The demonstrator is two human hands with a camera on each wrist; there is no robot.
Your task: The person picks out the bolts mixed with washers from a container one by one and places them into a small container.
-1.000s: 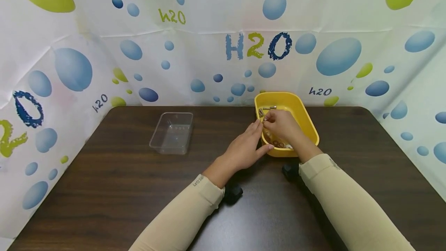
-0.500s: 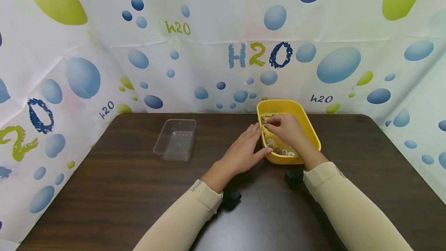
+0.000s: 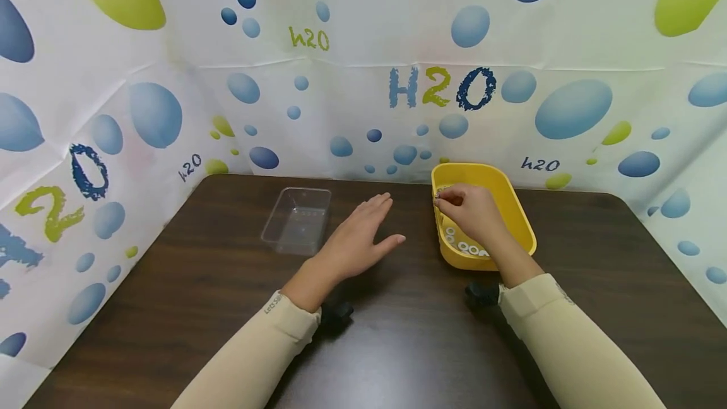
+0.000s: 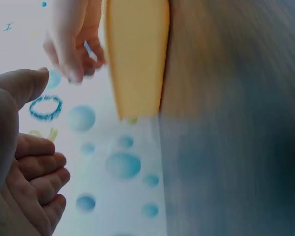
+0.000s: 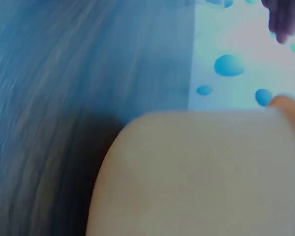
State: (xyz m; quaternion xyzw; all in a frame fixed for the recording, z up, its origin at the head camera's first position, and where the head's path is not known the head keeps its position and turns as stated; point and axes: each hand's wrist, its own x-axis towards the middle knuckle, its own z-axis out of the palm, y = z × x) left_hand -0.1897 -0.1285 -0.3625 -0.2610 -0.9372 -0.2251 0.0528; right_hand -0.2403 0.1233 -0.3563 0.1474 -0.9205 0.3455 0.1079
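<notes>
My right hand (image 3: 474,210) is over the left side of a yellow tray (image 3: 519,226), thumb and forefinger pinched at its left rim. A small metal piece (image 3: 437,194) shows at these fingertips, mostly covered by them. Several pale ring washers (image 3: 463,247) lie at the tray's near end. My left hand (image 3: 352,242) is held flat with the thumb spread, above the table between the tray and a clear plastic container (image 3: 296,223); it holds nothing. In the left wrist view its fingers (image 4: 44,172) are apart from the tray's side.
The clear container stands on the dark wooden table (image 3: 170,308), left of my left hand. A white cloth (image 3: 341,106) printed with blue and green drops rises behind the table and along both sides. Both wrists carry black devices (image 3: 483,294).
My left hand has let go of the tray's left rim and moved left toward the clear container. My right hand has stayed at the tray's left side, lifting slightly with its fingertips pinched.
</notes>
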